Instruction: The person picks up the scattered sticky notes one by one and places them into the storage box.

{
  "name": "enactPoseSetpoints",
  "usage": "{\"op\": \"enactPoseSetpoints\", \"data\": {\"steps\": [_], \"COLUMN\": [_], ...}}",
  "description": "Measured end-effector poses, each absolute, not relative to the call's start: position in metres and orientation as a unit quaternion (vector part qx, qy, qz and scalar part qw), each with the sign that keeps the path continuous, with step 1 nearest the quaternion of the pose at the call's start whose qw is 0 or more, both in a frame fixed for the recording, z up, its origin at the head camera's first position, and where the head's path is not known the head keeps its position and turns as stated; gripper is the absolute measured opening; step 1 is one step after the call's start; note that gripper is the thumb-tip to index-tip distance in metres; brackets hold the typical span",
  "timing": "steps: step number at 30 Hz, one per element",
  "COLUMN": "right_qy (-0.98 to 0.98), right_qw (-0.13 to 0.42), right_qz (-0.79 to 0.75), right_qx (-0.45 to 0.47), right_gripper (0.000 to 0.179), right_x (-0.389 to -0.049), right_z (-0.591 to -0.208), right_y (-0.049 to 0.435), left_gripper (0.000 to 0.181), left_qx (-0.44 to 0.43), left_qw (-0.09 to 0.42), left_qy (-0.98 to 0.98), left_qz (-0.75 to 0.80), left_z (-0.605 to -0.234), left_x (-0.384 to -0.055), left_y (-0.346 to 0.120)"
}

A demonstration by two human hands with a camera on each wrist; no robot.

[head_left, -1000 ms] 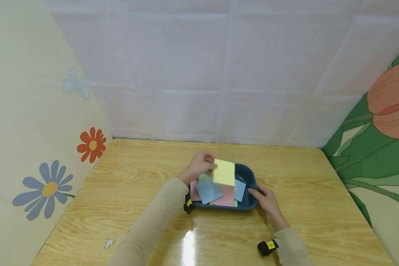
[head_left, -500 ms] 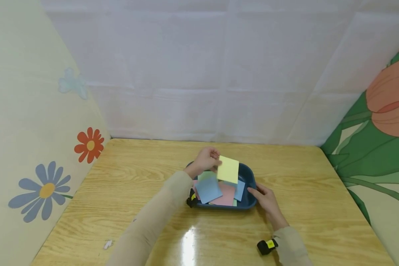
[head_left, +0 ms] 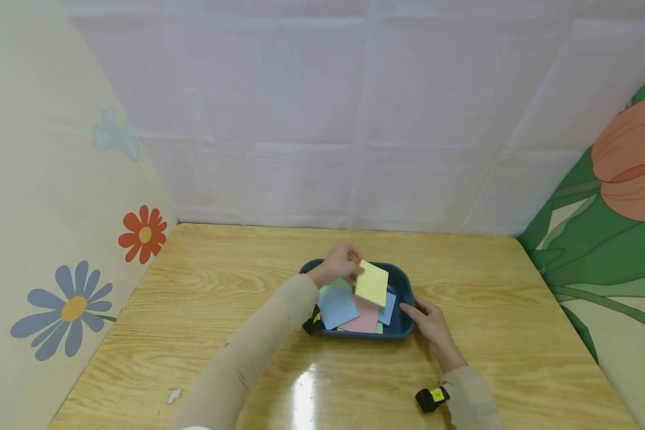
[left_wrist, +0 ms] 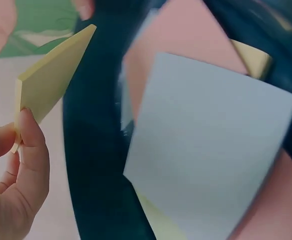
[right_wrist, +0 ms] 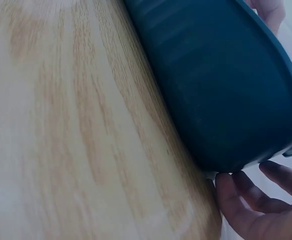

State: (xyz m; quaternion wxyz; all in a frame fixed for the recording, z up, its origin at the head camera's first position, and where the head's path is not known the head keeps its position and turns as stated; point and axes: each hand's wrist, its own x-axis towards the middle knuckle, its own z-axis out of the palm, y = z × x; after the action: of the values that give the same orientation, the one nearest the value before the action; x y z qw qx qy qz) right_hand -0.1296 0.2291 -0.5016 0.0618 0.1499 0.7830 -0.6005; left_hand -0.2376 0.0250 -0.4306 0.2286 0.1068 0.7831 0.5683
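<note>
My left hand pinches a yellow sticky note pad by one edge, tilted above the dark blue plastic basin. In the left wrist view, thumb and fingers grip the corner of this thin square pad. Inside the basin lie a blue pad, a pink pad, another blue pad and a partly hidden pale green one. My right hand holds the basin's right end, thumb over the rim. Its fingertips touch the outer wall in the right wrist view.
The basin stands on a wood-grain table. A small white scrap lies at the front left. White cloth hangs behind the table, with flower-printed panels left and right. A black wrist device sits by the right sleeve.
My left hand has moved right with the yellow pad, first rising a little, then lowering over the basin. The pad has turned. My right hand stays at the basin's right end.
</note>
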Motion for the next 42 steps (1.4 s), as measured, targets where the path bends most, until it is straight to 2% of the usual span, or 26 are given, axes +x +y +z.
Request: {"op": "enactPoseSetpoints", "data": {"steps": [5,20,31,36,42], "right_qy": [0.783,0.781,0.779,0.777,0.771], "right_qw": [0.063,0.066,0.074,0.073,0.076], "right_qz": [-0.600,-0.603,-0.603,-0.606,-0.612], "right_qx": [0.152,0.150,0.157,0.156,0.159], "right_gripper": [0.052,0.051,0.052,0.053,0.052], "right_x": [-0.130,-0.129,-0.129,-0.128,-0.129], "right_z": [-0.501,-0.500,-0.501,-0.500,-0.500], "right_y": [0.229,0.227,0.228,0.229,0.230], "left_gripper": [0.021,0.016,0.029,0.026,0.014], "left_qx": [0.113,0.150,0.205,0.239,0.234], "left_qw": [0.238,0.215,0.202,0.187,0.182], "left_qy": [0.799,0.862,0.915,0.923,0.912], "left_qz": [0.541,0.434,0.283,0.238,0.283], "left_z": [-0.431,-0.431,-0.425,-0.424,-0.425], "left_x": [-0.237,-0.236,-0.238,-0.239,-0.240], "left_y": [0.031,0.030,0.029,0.027,0.021]}}
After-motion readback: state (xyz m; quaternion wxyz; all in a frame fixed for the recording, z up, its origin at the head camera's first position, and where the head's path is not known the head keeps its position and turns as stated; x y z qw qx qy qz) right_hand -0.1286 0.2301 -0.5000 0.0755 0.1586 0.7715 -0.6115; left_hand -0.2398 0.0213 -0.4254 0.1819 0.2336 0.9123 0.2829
